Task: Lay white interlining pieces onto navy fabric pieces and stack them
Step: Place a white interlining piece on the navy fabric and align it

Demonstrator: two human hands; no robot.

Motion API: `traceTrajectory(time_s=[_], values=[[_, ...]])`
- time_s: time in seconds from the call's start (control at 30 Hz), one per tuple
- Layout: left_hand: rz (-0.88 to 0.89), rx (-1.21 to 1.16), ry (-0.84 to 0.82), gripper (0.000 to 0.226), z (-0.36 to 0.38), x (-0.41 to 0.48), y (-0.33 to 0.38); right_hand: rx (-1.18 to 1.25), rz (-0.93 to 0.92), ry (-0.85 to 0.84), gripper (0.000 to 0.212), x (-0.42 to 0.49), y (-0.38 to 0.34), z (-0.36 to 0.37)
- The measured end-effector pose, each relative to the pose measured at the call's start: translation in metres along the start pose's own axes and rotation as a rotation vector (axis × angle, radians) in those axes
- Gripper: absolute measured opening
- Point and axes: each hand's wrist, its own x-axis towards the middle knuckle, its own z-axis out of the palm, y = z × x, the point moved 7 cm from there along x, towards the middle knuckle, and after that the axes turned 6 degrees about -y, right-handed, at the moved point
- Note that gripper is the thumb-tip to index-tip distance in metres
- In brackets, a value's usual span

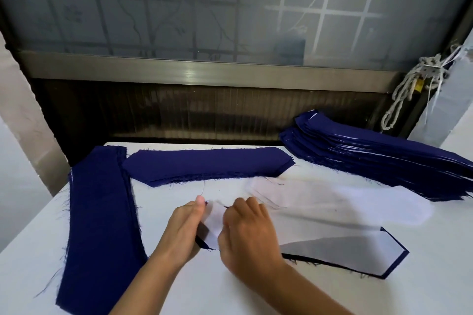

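Both hands work the left end of a white interlining piece (345, 245) laid on a navy piece (385, 230), near the bench (230, 289) front.
Left hand (184, 227) and right hand (245, 233): grip closed, curled fingers pinching the interlining's left tip. Loose interlining (320, 199) lies just behind. Navy stacks sit at left (99, 225) and back (207, 163), with a layered stack (371, 156) at right.

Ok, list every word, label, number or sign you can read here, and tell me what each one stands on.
None: no readable text shows anywhere in this view.
Navy fabric stacks: plain cloth, no tags or labels showing.
White interlining piece: blank.
Frosted window pane: only a flower-and-vine pattern, no letters.
Padlock by the rope: too small to read any marking.
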Motion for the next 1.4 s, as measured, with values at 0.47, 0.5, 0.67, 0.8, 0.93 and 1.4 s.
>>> traceTrajectory(time_s=[0.47,0.5,0.67,0.8,0.93,1.4], values=[[0.147,0.242,0.257,0.032,-0.012,-0.006,0.02,0.187,0.179,-0.34,0.056,0.0,0.092,0.019],[0.136,0.224,0.283,0.028,-0.015,-0.007,0.02,0.165,0.183,-0.339,0.056,-0.004,0.099,0.015],[0.138,0.197,0.391,0.017,-0.022,-0.013,0.026,0.038,0.24,-0.317,0.05,-0.029,0.15,-0.016],[0.114,0.235,0.444,0.017,-0.025,-0.013,0.027,0.027,0.361,-0.182,0.042,-0.062,0.198,-0.047],[0.075,0.268,0.481,0.021,-0.027,-0.013,0.025,0.103,0.601,0.086,0.039,-0.104,0.239,-0.073],[-0.121,0.573,0.461,0.019,-0.028,-0.011,0.013,-0.018,0.854,0.173,0.021,-0.136,0.245,-0.082]])
